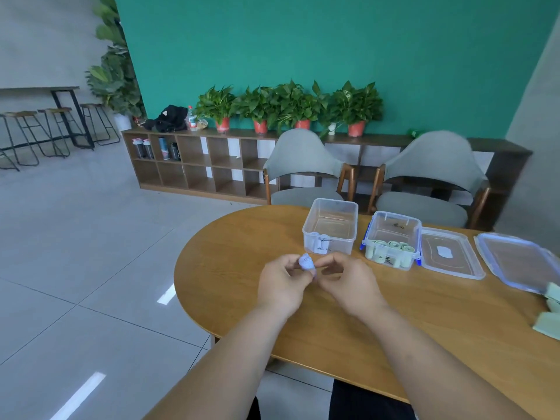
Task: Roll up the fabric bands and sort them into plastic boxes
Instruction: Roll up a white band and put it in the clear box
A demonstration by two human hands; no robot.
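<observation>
- Fingers [289,263] of the left hand [281,287] curl around a small pale band roll [305,262] and pinch it from the left, with the thumb under it.
- The right hand [348,283] has its fingers [331,259] curled too; forefinger and thumb tips close on the roll's right side, where a scrap of the same pale fabric shows just below.
- The roll is held above the wooden table [230,268], in front and to the left of the blue-clipped box [416,237], and touches neither box.
- The blue-clipped box stands open and holds several rolled green bands [391,246] along its near wall.
- Just left of the blue-clipped box is a plain clear box [348,219], also open, with a few white rolls [321,245] in its near left corner.
- Right of the blue-clipped box, a clear lid [448,262] lies flat beside it, and a blue-edged lid [515,259] lies further right.
- Well to the right of the blue-clipped box and nearer the person, loose green bands [550,316] lie at the picture's edge.
- Behind the blue-clipped box, two grey chairs [303,153] stand at the table's far side.
</observation>
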